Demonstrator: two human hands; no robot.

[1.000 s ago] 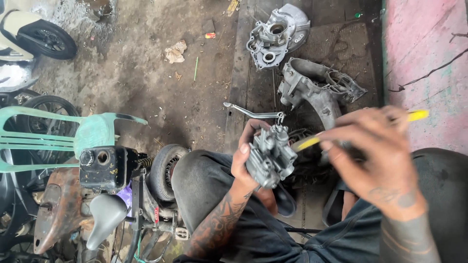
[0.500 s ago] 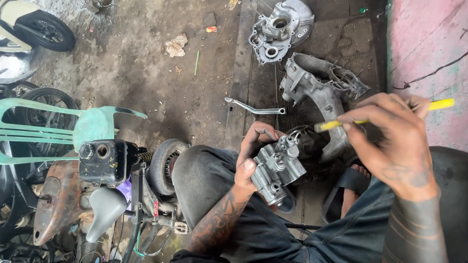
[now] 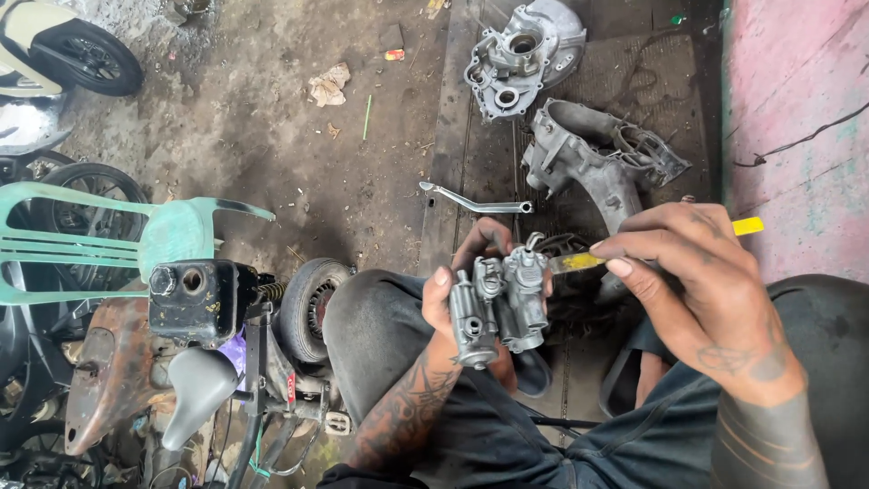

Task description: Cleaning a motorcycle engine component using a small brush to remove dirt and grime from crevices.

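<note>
Two engine casings (image 3: 579, 109) lie beyond; left hand (image 3: 462, 281) grips carburetor (image 3: 502, 303), right hand (image 3: 706, 281) pinches screwdriver (image 3: 579, 262).

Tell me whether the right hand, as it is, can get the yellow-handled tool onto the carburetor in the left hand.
Probably yes: the right hand holds the yellow-handled tool with its tip at the carburetor, which the left hand holds up, nothing between them.

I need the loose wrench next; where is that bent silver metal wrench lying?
In the head view, the bent silver metal wrench lies on the floor left of the grey engine casing, beyond the left hand.
</note>
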